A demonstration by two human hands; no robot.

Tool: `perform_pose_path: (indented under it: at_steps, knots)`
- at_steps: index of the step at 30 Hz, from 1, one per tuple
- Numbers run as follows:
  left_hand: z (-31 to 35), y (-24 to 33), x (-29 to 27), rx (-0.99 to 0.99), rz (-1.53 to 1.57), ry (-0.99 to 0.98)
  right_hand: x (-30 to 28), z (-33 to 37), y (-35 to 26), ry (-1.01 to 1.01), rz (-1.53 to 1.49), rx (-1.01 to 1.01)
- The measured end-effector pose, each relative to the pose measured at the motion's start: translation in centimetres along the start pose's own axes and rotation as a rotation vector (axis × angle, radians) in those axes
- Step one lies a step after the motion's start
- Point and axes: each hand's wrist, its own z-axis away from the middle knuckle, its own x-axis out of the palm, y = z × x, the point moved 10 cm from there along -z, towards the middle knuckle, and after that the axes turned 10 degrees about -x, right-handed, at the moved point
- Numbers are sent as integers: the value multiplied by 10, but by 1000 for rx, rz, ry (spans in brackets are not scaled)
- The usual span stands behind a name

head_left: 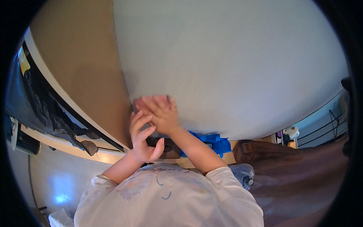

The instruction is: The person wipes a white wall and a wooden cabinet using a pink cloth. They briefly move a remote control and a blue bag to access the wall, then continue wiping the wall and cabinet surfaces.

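My right hand [163,116] lies against the pale wall [227,68], low down beside the corner. Its fingers are spread over a flat pink piece [143,103], perhaps a cloth, pressing it to the surface. Most of that piece is hidden by the fingers, and its outline is blurred. Just below and to the left, my left hand [145,142] is raised with the palm turned up and the fingers loosely bent apart. Nothing shows in it. Its fingertips come close to the right hand; whether they touch I cannot tell.
A tan panel [83,64] rises at the left, meeting the pale wall. Blue plastic [211,143] lies under my right forearm, near a dark brown box [172,151]. A clear bottle [244,174] and brown fabric [295,166] are at the right. Black plastic [41,102] hangs far left.
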Motion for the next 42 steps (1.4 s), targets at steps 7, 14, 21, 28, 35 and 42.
perform_pose_path:
  at_steps: [7, 14, 21, 28, 35, 42]
  knots:
    - [4, 1, -2, -40, -17, 2, -13, 5, 13, 56, 110, 88]
    - [7, -9, 2, -78, -16, -30, -13, 52, 2, -38, 138, 14]
    - [6, -6, 24, -59, -14, -59, -96, -4, 64, 203, 260, 220]
    - [10, -13, 41, -89, -18, -122, -52, 63, 34, 122, -128, 178]
    - [10, -5, 68, -47, -17, -213, -101, 67, 77, 256, 57, 315]
    - [13, 6, 98, 2, 7, -307, -102, 89, 83, 247, 117, 312]
